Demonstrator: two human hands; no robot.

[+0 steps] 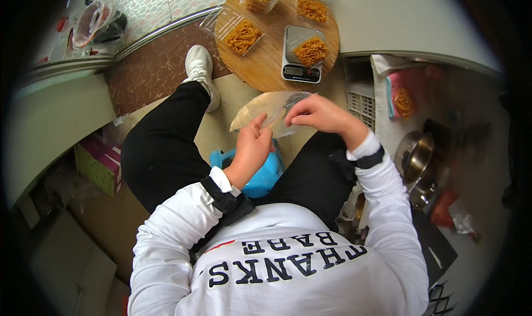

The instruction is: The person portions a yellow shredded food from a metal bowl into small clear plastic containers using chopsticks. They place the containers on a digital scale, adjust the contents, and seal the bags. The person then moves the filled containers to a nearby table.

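Observation:
My left hand [253, 147] touches the near side of a clear plastic bag [266, 108] that holds a pale, grainy substance, its fingers at the bag's edge. Over the bag's right part is my right hand [318, 114], its fingers curled down at the opening; whether they pinch anything is not clear. Beyond the bag, a round wooden board [266, 66] carries a digital kitchen scale [302, 73]. On the scale lies a block of orange-brown dried noodles [311, 51]. More noodles [243, 37] sit in clear plastic boxes on the board.
Below my hands, between my legs, is a blue plastic container [262, 174]. Metal bowls [414, 156] stand at the right, near a pink cloth [407, 83] with a noodle packet. A purple and green box [99, 164] is at the left, a white cabinet top [399, 21] at the upper right.

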